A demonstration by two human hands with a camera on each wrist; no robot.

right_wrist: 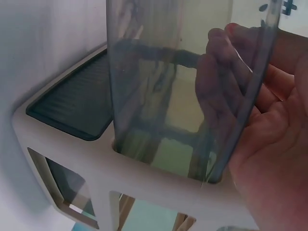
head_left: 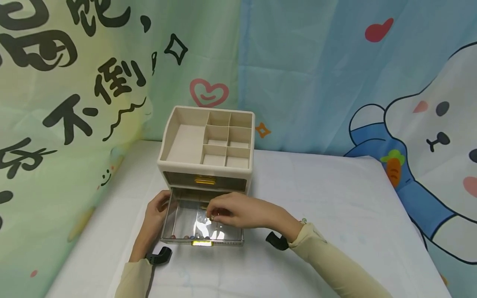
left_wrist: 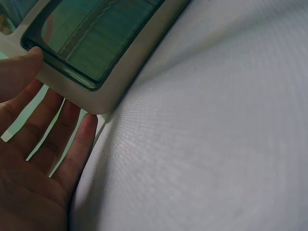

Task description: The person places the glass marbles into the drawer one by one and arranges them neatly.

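Note:
A cream desktop drawer organizer [head_left: 205,165] stands with its clear lower drawer [head_left: 166,225] pulled out. Several small coloured beads [head_left: 186,237] lie along the drawer's front wall, by a yellow handle [head_left: 202,243]. My left hand [head_left: 155,213] grips the organizer's side edge; in the left wrist view its thumb [left_wrist: 24,72] lies on the front and the other fingers reach along the side. Over the drawer my right hand [head_left: 234,210] has thumb and fingertips together, pinching what looks like a small bead. The right wrist view shows those fingers [right_wrist: 226,53] through the transparent drawer wall; the pinched piece is hidden there.
The organizer's top has one long compartment [head_left: 188,142] and several small square ones. Its dark upper drawer [head_left: 179,179] is closed. White cloth [head_left: 316,198] covers the table. A printed curtain [head_left: 298,82] hangs behind and at the left.

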